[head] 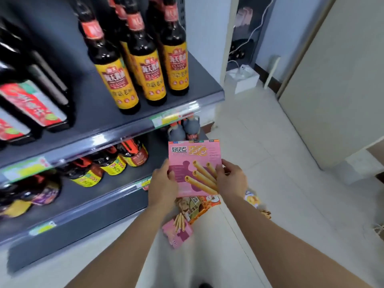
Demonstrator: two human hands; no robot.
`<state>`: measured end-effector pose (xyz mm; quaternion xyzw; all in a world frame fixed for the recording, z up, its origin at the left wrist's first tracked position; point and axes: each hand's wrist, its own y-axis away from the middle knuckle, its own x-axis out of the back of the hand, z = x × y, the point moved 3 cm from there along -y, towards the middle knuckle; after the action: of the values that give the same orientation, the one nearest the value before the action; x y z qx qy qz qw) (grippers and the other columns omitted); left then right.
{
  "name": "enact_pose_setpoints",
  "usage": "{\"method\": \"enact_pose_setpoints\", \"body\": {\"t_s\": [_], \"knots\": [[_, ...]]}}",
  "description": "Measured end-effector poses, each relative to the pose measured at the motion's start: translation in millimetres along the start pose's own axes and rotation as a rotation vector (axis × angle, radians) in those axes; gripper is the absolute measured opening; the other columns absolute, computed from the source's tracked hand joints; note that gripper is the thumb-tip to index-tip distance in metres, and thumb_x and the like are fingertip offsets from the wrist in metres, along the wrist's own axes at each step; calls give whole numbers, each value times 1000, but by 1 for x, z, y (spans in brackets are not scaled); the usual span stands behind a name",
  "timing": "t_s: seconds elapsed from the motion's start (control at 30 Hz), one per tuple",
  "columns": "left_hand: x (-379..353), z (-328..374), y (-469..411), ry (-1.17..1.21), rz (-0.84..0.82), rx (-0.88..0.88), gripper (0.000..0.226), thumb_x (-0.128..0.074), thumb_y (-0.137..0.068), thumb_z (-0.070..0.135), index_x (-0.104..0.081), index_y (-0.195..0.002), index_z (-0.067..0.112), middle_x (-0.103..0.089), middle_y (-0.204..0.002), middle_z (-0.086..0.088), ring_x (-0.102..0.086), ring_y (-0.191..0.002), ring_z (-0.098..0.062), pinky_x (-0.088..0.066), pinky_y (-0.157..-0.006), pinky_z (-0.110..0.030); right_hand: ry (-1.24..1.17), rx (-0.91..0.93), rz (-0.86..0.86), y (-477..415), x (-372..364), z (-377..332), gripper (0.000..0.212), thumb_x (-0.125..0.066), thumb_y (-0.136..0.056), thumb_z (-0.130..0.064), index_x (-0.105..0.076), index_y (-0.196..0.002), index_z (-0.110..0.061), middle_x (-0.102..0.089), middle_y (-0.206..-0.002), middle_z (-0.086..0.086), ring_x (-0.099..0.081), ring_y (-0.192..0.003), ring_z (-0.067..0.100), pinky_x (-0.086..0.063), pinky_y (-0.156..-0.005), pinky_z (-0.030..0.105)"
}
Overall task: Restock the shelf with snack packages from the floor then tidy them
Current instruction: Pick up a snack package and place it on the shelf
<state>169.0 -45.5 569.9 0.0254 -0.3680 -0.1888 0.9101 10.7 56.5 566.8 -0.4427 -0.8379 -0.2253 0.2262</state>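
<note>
Beneath pink box (193,163), packages (191,206), shelf bottles (143,65)

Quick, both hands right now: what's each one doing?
Left hand: grips the left edge of the pink egg-roll box.
Right hand: holds the same box's right edge, fingers over its front.

The left forearm (128,242) and the right forearm (276,235) are bare along all their visible length, down to the bottom edge of the view. The left hand (164,181) and the right hand (230,177) are bare too. A small dark shape (204,285) between the arms, at the bottom edge, is too cropped to identify.
</note>
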Motion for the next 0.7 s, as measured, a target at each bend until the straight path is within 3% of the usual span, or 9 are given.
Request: {"method": "enact_pose_setpoints", "body": {"t_s": [0.1,0.23,0.37,0.5,0.63,0.7], "knots": [[45,-31,17,18,73,54,41,-40,-97,15,-48,-133,32,-61,-111,-6,-58,-96,-27,-47,-76,-35,15,82,-85,30,-27,-33,22,-53,-93,-30,-72,-102,-24,-70,-92,6,-63,-88,27,-52,-77,38],[111,-75,47,41,190,123,36,-39,-97,8,-54,-126,24,-58,-95,-5,-55,-81,-25,-37,-66,-30,-16,172,-203,85,-64,-81,23,-54,-94,-23,-72,-107,-16,-71,-99,8,-62,-96,27,-45,-79,32],[180,-131,81,41,294,248,37,-39,-97,12,-52,-127,28,-61,-100,-10,-59,-78,-27,-45,-65,-32,-24,302,-314,148,-113,-119,19,-55,-92,-23,-73,-91,-17,-72,-86,8,-64,-84,29,-51,-73,37],[251,-176,131,71,438,306,38,-38,-95,9,-52,-125,27,-62,-94,-13,-59,-76,-30,-41,-58,-31,14,411,-408,219,-160,-155,20,-54,-92,-27,-72,-91,-18,-68,-86,9,-61,-81,28,-45,-67,34],[323,-210,188,112,592,381,38,-38,-99,15,-50,-134,26,-59,-105,-14,-56,-86,-29,-44,-70,-33,-19,461,-522,300,-190,-199,20,-55,-93,-27,-72,-103,-24,-62,-94,0,-59,-95,23,-43,-79,31],[356,-226,220,126,661,409,37,-39,-100,17,-51,-134,26,-57,-107,-14,-55,-90,-28,-43,-73,-31,-31,529,-570,340,-205,-217,22,-56,-93,-26,-72,-107,-21,-65,-98,1,-59,-98,22,-39,-77,26]]}}
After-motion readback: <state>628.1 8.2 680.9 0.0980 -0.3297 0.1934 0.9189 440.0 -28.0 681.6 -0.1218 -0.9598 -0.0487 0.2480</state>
